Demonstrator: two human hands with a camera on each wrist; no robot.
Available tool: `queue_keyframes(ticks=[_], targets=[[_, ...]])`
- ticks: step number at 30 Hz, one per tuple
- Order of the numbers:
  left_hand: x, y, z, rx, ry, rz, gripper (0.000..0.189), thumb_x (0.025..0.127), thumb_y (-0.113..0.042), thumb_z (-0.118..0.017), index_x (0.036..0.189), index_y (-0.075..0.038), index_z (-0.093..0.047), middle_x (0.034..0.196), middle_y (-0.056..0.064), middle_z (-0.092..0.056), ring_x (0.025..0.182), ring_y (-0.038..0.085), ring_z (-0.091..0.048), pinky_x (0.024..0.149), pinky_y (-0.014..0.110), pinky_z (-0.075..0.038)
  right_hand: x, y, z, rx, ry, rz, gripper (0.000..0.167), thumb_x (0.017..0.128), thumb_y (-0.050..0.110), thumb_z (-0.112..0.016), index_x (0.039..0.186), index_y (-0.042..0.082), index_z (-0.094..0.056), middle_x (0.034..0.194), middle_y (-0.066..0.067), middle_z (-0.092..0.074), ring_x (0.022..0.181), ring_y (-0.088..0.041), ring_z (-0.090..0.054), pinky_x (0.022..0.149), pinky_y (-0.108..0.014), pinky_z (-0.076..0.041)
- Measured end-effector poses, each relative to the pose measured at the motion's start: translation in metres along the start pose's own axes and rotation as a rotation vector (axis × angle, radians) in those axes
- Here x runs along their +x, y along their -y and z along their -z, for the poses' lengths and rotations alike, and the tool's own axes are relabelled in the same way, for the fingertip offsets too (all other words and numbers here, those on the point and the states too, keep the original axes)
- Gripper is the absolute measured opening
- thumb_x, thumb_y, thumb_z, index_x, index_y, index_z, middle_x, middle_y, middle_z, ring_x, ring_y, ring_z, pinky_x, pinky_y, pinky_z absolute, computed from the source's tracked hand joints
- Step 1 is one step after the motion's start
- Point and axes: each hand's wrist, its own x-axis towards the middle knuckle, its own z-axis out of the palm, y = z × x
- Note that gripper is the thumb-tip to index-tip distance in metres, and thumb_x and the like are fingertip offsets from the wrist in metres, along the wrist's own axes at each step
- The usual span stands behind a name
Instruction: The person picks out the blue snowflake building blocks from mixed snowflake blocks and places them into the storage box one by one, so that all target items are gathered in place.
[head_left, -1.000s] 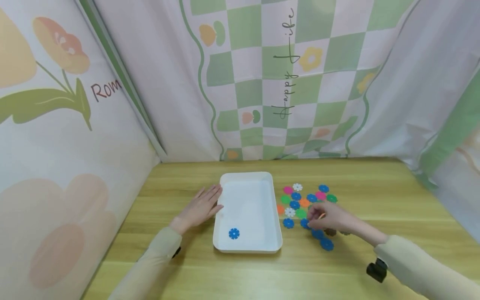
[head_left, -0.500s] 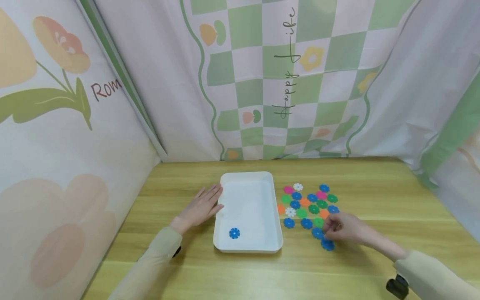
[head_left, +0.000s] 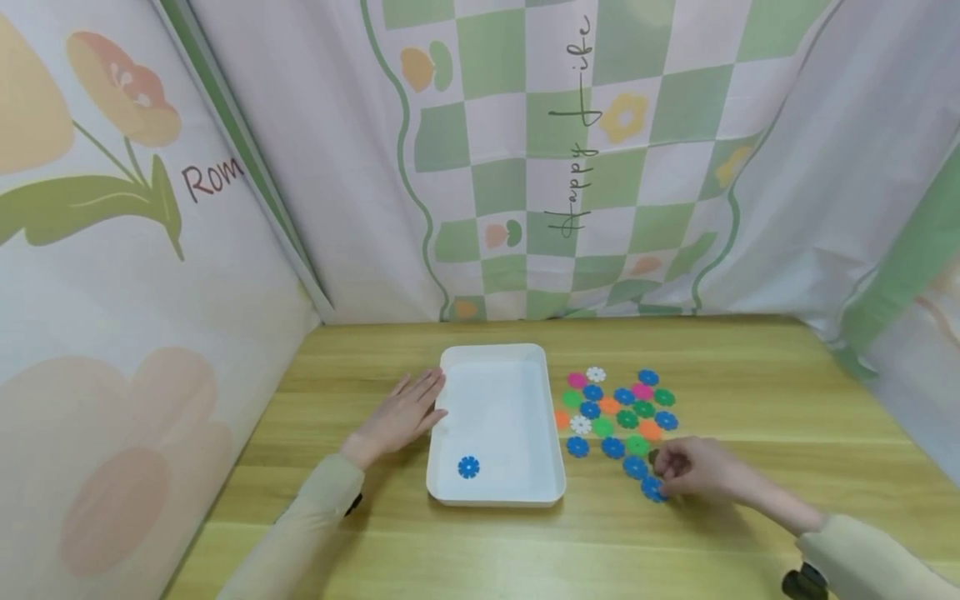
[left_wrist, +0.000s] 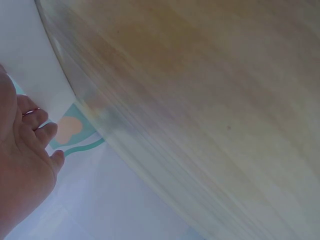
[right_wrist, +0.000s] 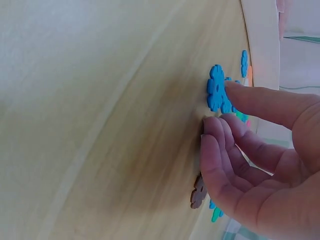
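My left hand (head_left: pixel 401 417) rests with extended fingers on the left rim of a white tray (head_left: pixel 495 392); in the left wrist view the palm and fingers (left_wrist: pixel 47 132) lie against the tray's side. One blue snowflake disc (head_left: pixel 468 467) lies in the tray. To the right, my right hand (head_left: pixel 701 468) hovers low over the near edge of a spread of coloured snowflake discs. Its thumb touches or nearly touches the nearest blue disc (right_wrist: pixel 216 88), and its fingers bend loosely, apart from the thumb. Partly hidden below them is a brown disc (right_wrist: pixel 198 192).
Several blue, green, orange, pink and white discs (head_left: pixel 612 447) lie flat beside the tray's right wall, some close together. The wooden table (head_left: pixel 480 550) ends at a curtain (head_left: pixel 525 208) behind and a printed cloth wall on the left.
My right hand has moved right and toward me, uncovering green, orange and blue discs that it hid before. The left hand and tray stay in place.
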Motion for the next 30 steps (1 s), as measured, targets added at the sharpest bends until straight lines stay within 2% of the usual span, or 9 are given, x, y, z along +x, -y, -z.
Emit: queue_keyframes(ticks=[6, 11, 17, 26, 30], targets=[[-0.001, -0.001, 0.001, -0.012, -0.02, -0.005, 0.065, 0.107, -0.045, -0.035, 0.156, -0.004, -0.026, 0.165, 0.012, -0.025, 0.153, 0.028, -0.026, 0.126, 0.052, -0.021, 0.0, -0.001, -0.005, 0.019, -0.001, -0.004, 0.03, 0.074, 0.021, -0.083, 0.093, 0.006, -0.066, 0.087, -0.001, -0.065, 0.074, 0.001, -0.055, 0.066, -0.016, -0.052], [-0.002, -0.002, 0.002, -0.013, -0.016, -0.003, 0.065, 0.107, -0.046, -0.034, 0.157, -0.005, -0.025, 0.165, 0.011, -0.024, 0.153, 0.028, -0.025, 0.126, 0.051, -0.02, -0.001, 0.0, -0.01, -0.007, -0.038, 0.017, 0.033, 0.07, 0.024, -0.085, 0.091, 0.008, -0.065, 0.086, 0.0, -0.064, 0.075, 0.002, -0.054, 0.067, -0.015, -0.052], [-0.002, -0.001, 0.001, -0.013, -0.016, -0.004, 0.066, 0.107, -0.046, -0.034, 0.157, -0.005, -0.024, 0.165, 0.011, -0.024, 0.153, 0.028, -0.025, 0.126, 0.051, -0.021, 0.0, 0.0, -0.014, -0.049, -0.077, 0.045, 0.032, 0.068, 0.021, -0.087, 0.087, 0.009, -0.064, 0.084, 0.001, -0.064, 0.073, 0.001, -0.053, 0.065, -0.016, -0.052], [-0.001, 0.0, -0.001, -0.011, -0.029, -0.004, 0.065, 0.107, -0.045, -0.036, 0.156, -0.005, -0.026, 0.165, 0.012, -0.025, 0.153, 0.028, -0.026, 0.126, 0.052, -0.022, -0.001, 0.002, -0.013, -0.063, -0.081, 0.041, 0.034, 0.068, 0.017, -0.087, 0.083, 0.01, -0.058, 0.082, 0.002, -0.061, 0.071, 0.002, -0.051, 0.062, -0.017, -0.049], [0.0, 0.001, -0.003, -0.001, -0.031, 0.0, 0.064, 0.107, -0.045, -0.036, 0.157, -0.006, -0.025, 0.165, 0.011, -0.025, 0.153, 0.027, -0.026, 0.125, 0.052, -0.023, -0.001, 0.001, -0.012, -0.037, -0.077, 0.038, 0.034, 0.07, 0.015, -0.086, 0.083, 0.008, -0.056, 0.081, 0.001, -0.059, 0.07, 0.002, -0.049, 0.061, -0.017, -0.048]])
